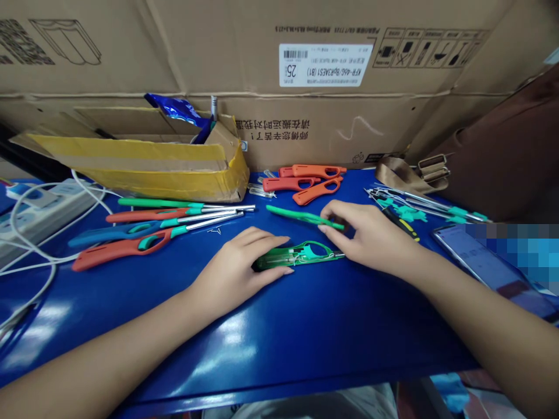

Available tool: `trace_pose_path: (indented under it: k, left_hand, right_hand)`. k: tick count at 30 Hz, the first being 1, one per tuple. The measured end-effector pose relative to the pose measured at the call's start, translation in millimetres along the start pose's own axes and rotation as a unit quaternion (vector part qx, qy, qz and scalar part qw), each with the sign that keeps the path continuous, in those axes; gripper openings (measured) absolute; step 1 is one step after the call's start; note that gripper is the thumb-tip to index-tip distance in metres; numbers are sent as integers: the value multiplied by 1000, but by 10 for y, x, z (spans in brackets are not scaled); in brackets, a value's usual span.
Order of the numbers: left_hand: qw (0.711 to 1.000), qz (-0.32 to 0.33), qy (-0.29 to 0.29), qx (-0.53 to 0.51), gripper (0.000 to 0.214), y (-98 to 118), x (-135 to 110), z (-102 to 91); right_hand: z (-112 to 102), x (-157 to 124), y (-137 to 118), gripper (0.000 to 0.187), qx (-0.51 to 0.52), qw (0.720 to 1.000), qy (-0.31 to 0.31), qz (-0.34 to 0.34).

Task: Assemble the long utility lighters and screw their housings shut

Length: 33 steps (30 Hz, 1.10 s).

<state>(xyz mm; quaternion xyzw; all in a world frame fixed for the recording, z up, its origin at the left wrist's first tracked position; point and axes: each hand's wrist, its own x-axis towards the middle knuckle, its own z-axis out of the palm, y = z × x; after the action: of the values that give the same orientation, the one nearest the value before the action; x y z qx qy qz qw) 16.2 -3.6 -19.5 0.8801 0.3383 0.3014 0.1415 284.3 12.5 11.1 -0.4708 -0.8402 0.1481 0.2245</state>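
My left hand (244,262) grips the rear of an opened green lighter body (297,256) between thumb and fingers. Its inner parts, a teal trigger (312,251) and the start of a metal rod show on the blue table. Above it, my right hand (356,233) pinches the end of a green lighter shell half (301,216), which is tilted and apart from the body. Several long-nosed lighters (126,247) in green, red and blue lie to the left. Orange shell pieces (317,185) are piled behind my hands.
A yellow-taped carton (144,171) stands at the back left, near a white power strip (39,212) with cables. Metal rods with teal parts (437,203), yellow-and-black handles (399,224) and a phone (493,273) lie at right. A large cardboard box (218,52) walls the back.
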Motion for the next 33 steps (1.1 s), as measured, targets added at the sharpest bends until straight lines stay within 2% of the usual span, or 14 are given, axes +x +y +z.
trace_pose_path:
  k: [2, 3, 6, 10, 14, 17, 21, 24, 27, 30, 33]
  left_hand:
    - [998, 10, 49, 27, 35, 18, 17, -45]
    - [996, 18, 74, 50, 34, 25, 29, -73]
    - [987, 51, 103, 114, 35, 22, 66, -153]
    - [990, 72, 76, 92, 25, -18, 75, -178]
    - [996, 38, 66, 50, 28, -45, 57, -149]
    - [998, 11, 61, 15, 30, -57, 66, -154]
    - [997, -35, 39, -54, 31, -54, 101, -195]
    - [993, -68, 29, -95, 33, -35, 110, -213]
    - [989, -81, 18, -119, 34, -26, 97, -196]
    - [990, -79, 5, -121, 33, -39, 78, -152]
    - [993, -65, -13, -103, 33, -62, 66, -116]
  right_hand:
    - [-8, 14, -28, 12, 128, 990, 36, 49]
    - [-16, 22, -46, 19, 200, 976, 35, 73]
    - [-56, 45, -102, 37, 358, 925, -11, 124]
    - [-118, 60, -168, 38, 403, 894, -75, 180]
    - [-160, 59, -196, 42, 426, 878, -85, 200]
    - [-162, 50, -189, 42, 410, 886, -92, 197]
    - [-115, 34, -162, 42, 325, 927, -77, 170]
    - [-67, 26, -133, 41, 242, 962, -56, 114]
    - [-31, 19, -98, 36, 149, 986, -66, 40]
    - [-10, 11, -71, 31, 93, 992, -81, -13]
    - [3, 1, -61, 26, 83, 992, -94, -30]
